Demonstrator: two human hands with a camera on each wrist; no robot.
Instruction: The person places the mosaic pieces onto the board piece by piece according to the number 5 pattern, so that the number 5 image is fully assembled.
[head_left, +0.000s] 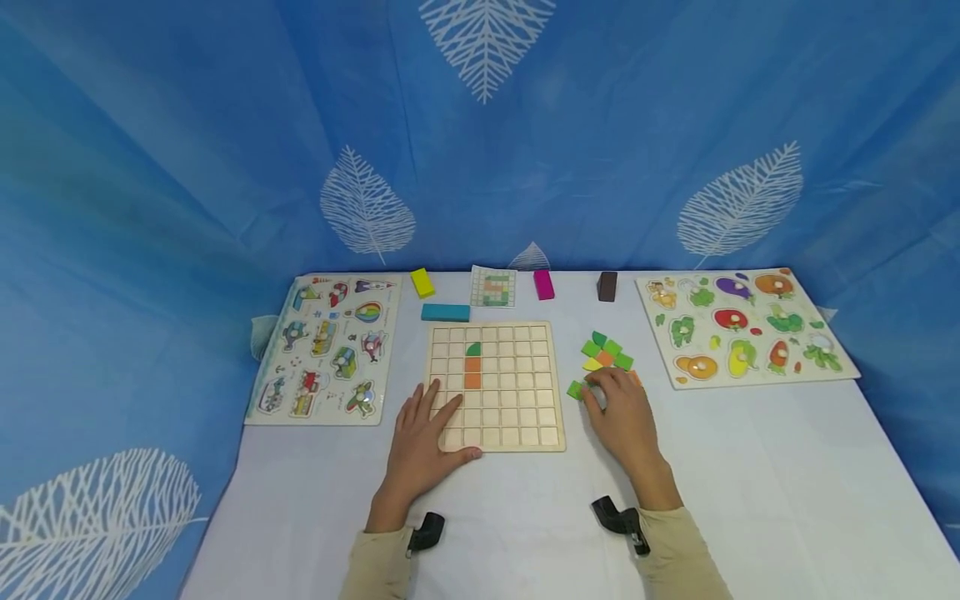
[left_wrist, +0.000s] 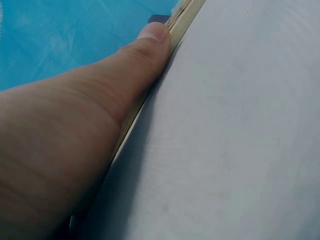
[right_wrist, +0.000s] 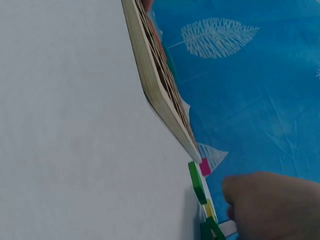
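Wooden grid board (head_left: 517, 400) under flat left hand (head_left: 422, 437), right hand (head_left: 624, 417) on square tiles (head_left: 607, 357) (green, orange)

A blue fabric backdrop printed with white leaves (head_left: 480, 150) is hanging behind and around. A white-clothed table (head_left: 750, 467) is standing near, evenly lit.

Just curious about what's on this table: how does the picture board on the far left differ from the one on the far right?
The left board shows vehicles, such as a balloon and a rocket; the right board shows fruit and vegetables. The left board stands lengthwise away from the person; the right board lies crosswise. The left board lies nearer the left hand, the right board nearer the right hand. Both lie flat on the white table, with pegged pieces.
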